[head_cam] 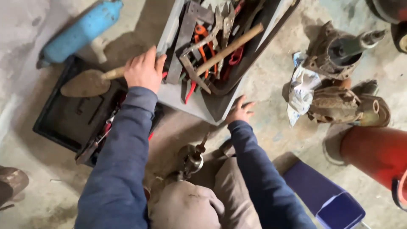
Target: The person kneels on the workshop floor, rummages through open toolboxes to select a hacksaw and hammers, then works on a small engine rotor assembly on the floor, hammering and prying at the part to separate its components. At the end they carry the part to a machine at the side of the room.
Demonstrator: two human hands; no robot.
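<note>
Head camera looking straight down, we see our two arms in dark blue sleeves reaching over a dusty concrete floor. Our left hand is closed around the wooden handle of a trowel, fingers wrapped together over the handle where it meets the left edge of a grey toolbox. The trowel's rusty blade lies over the top edge of a black tray that sits just left of the toolbox. Our right hand rests against the near corner of the toolbox, fingers spread and slightly curled (we cannot tell whether they grip the edge or only touch it).

Inside the toolbox lies a jumble of tools: a hammer with a long wooden handle set diagonally across the top, pliers with orange and red grips, and dark metal bars.

A blue cylinder lies beyond the far left corner of the tray. To the right of the toolbox are a crumpled rag and rusty machine parts. A red cylinder and a blue box sit at the lower right. Between our knees stands a small metal part.
</note>
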